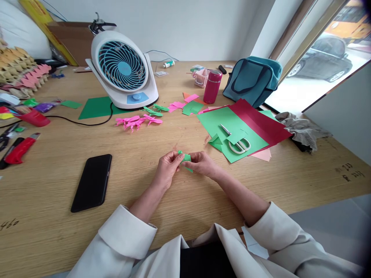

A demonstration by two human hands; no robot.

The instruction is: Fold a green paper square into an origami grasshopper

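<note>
A small folded piece of green paper (187, 158) is held between both hands above the middle of the wooden table. My left hand (169, 166) pinches its left end with thumb and fingers. From the other side, my right hand (201, 163) grips its right part, and a green corner hangs below the fingers. Scissors with white handles (239, 146) lie to the right on light green sheets (220, 119), partly under a green scrap. A folded green piece (215, 143) rests at the sheets' left edge. Pink folded paper figures (136, 122) and green ones (155, 111) lie beyond my hands.
A black phone (92, 183) lies at left, with a red cutter (21, 150) farther left. A white fan (123, 71) stands behind, its cord crossing the table. Dark red sheets (257, 123), a pink bottle (212, 87) and a blue bag (251, 81) are at the right back.
</note>
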